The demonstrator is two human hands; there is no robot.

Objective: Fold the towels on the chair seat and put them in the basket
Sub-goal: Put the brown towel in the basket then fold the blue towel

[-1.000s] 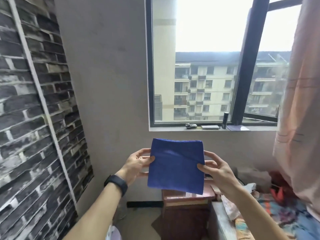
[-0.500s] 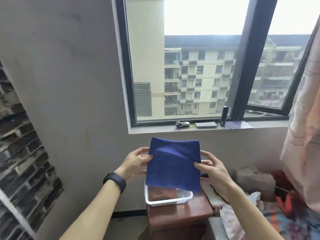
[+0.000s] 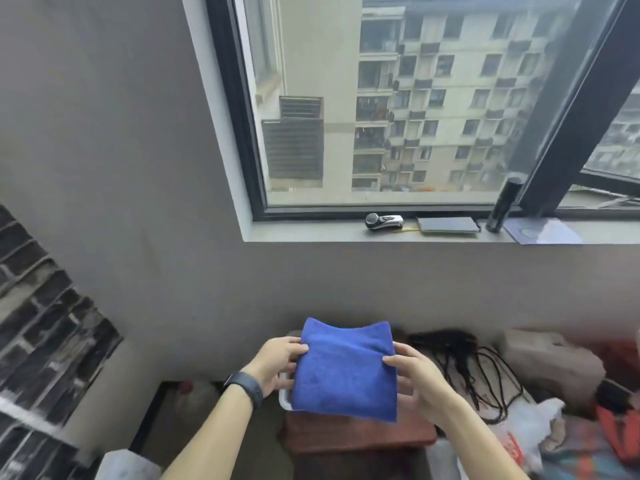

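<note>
While the head view looks down along both forearms, a folded blue towel (image 3: 344, 370) is held up between the two hands. It is a soft, fuzzy near-square whose top edge dips in the middle, with a slanting fold line across its face. The left hand (image 3: 277, 362) has its grip closed on the towel's left edge, thumb on the front and fingers tucked behind. The right hand (image 3: 419, 379) pinches the right edge the same way. A smooth black band (image 3: 244, 388) circles the left wrist. Under the towel's lower left corner one rounded white plastic corner of the basket (image 3: 284, 398) shows; the rest is hidden by the cloth. The basket stands on a reddish-brown wooden counter (image 3: 360, 434). Thin black cables (image 3: 464, 358) lie tangled to the right. On the flat grey windowsill (image 3: 311, 233) are a small shiny gadget (image 3: 383, 221), a flat dark rectangle (image 3: 447, 226) and an upright black cylinder (image 3: 504, 206). Rough dark brick (image 3: 41, 323) covers the left wall.
</note>
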